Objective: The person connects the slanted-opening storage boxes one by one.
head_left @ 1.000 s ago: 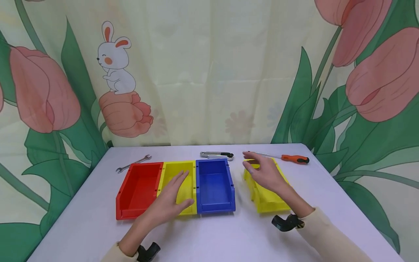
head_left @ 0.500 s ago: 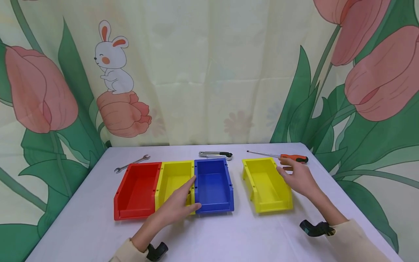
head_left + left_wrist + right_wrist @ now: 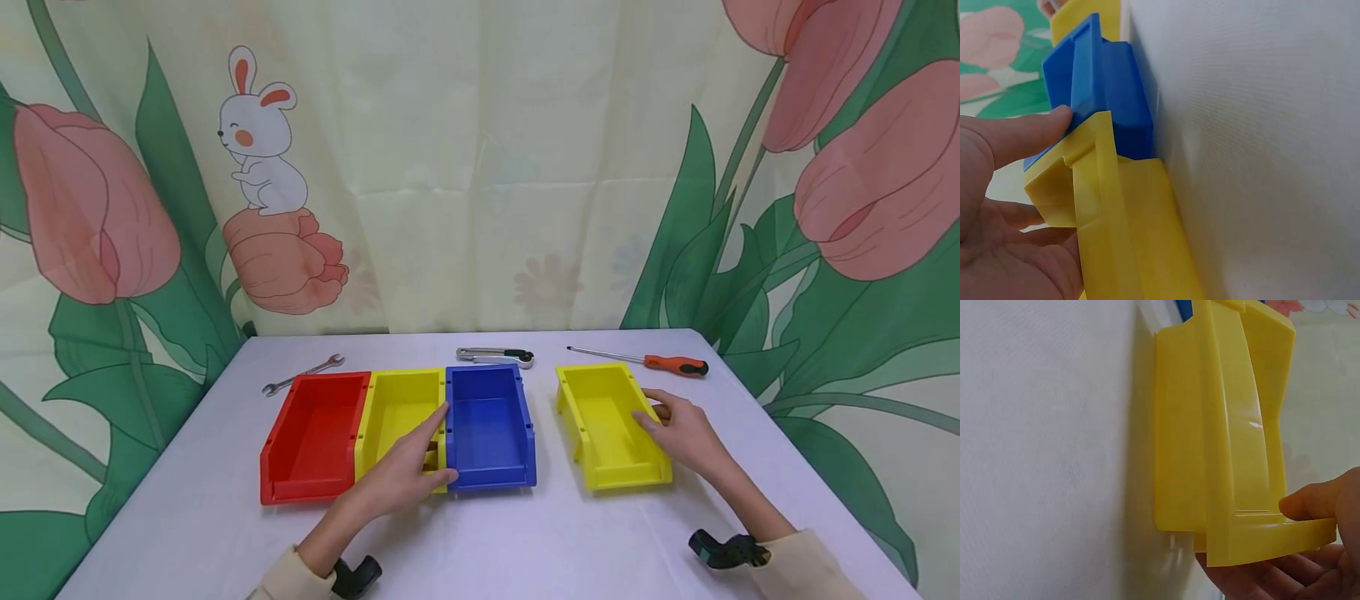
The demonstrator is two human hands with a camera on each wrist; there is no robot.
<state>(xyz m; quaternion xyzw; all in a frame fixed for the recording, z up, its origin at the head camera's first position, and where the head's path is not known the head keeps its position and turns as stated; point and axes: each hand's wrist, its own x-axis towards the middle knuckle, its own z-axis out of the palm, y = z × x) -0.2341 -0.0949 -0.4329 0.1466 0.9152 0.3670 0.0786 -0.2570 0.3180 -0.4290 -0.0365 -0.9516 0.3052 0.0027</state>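
A red bin point(image 3: 318, 437), a yellow bin point(image 3: 401, 404) and a blue bin point(image 3: 491, 425) stand side by side on the table. My left hand point(image 3: 401, 471) rests over the border between the yellow and blue bins. Its thumb lies at the blue bin's front rim, while some fingers reach into the yellow bin, their tips partly hidden. To the right stands a separate yellow bin point(image 3: 611, 425). My right hand point(image 3: 686, 429) pinches its right side wall, thumb on the inner side and fingers outside, as the right wrist view also shows.
Behind the red bin lies an open-ended wrench point(image 3: 303, 375). A metal tool with a black part point(image 3: 495, 357) lies behind the blue bin. At the back right is a screwdriver point(image 3: 675, 364) with an orange handle. A printed curtain point(image 3: 480, 167) hangs behind the table.
My right hand has moved from over the separate yellow bin to its right wall and taken hold there. The left hand has shifted slightly right, onto the yellow-blue border. The bins stay put.
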